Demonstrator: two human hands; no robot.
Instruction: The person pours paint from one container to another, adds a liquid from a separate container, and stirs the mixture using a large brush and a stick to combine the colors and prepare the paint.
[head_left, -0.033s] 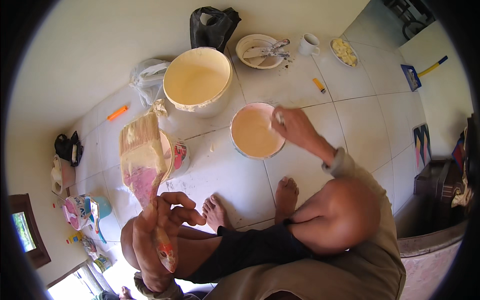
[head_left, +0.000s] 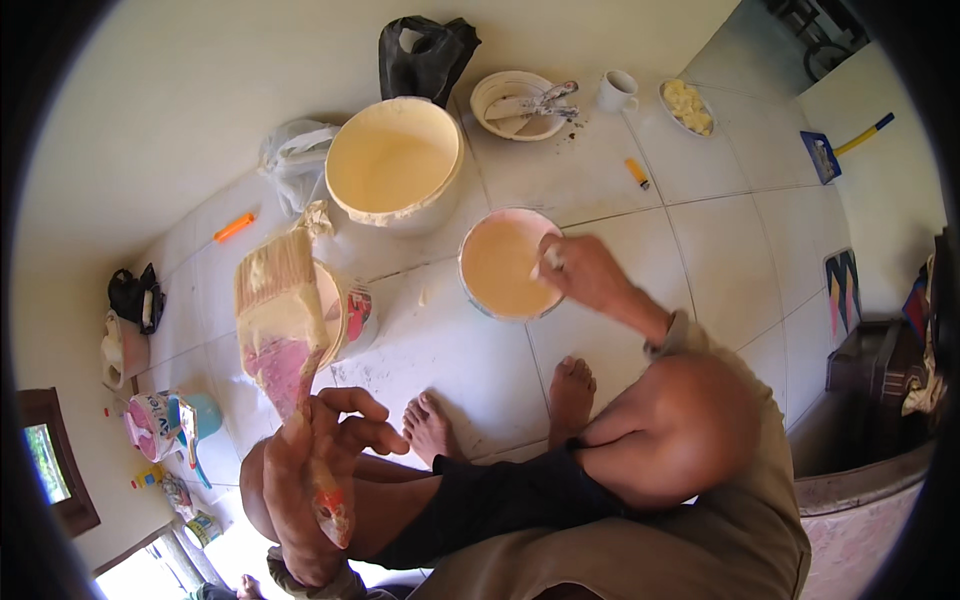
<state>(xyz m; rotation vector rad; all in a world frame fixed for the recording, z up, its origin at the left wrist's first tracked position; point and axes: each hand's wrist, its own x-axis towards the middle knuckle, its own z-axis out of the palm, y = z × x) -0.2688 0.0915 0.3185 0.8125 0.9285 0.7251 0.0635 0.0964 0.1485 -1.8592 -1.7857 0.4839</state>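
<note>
My left hand [head_left: 320, 440] grips the handle of a wide flat paintbrush [head_left: 280, 330], held up with its bristles away from me. Cream paint coats the bristles and the pinkish ferrule area. My right hand [head_left: 590, 275] is closed at the right rim of a small round bucket [head_left: 530, 217] of cream paint. Something pale shows between those fingers, too small to name. Partly behind the brush stands a printed paint bucket [head_left: 360, 318]. Beyond it is a large bucket [head_left: 437, 207] with a cream-smeared inside and rim.
Against the wall are a black plastic bag [head_left: 425, 60], a clear plastic bag [head_left: 292, 165] and a bowl [head_left: 482, 92] holding scrapers. Farther right sit a white mug [head_left: 615, 95], a dish of pale chunks [head_left: 688, 108] and an orange lighter [head_left: 636, 172]. My bare feet [head_left: 433, 428] flank the floor before the small bucket.
My right hand has shifted slightly toward me along the small bucket's rim. The brush in my left hand has barely moved.
</note>
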